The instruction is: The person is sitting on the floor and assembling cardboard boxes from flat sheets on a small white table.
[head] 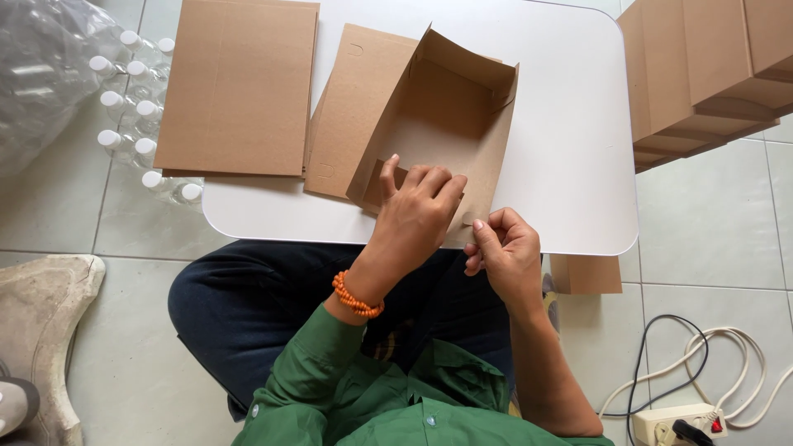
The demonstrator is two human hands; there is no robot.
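Note:
A half-folded brown cardboard box (446,116) stands open on a white table (570,149), its walls raised. My left hand (417,211) presses down on the box's near flap, fingers spread over the cardboard. My right hand (504,248) pinches the near right corner of the same box at the table's front edge. An orange bead bracelet (357,297) circles my left wrist. Green sleeves cover my arms.
A flat cardboard sheet (239,87) and another flat blank (351,107) lie on the table's left. Finished boxes (702,66) are stacked at the right. Capped clear plastic bottles (124,107) lie on the floor at left. A power strip with cables (677,421) sits lower right.

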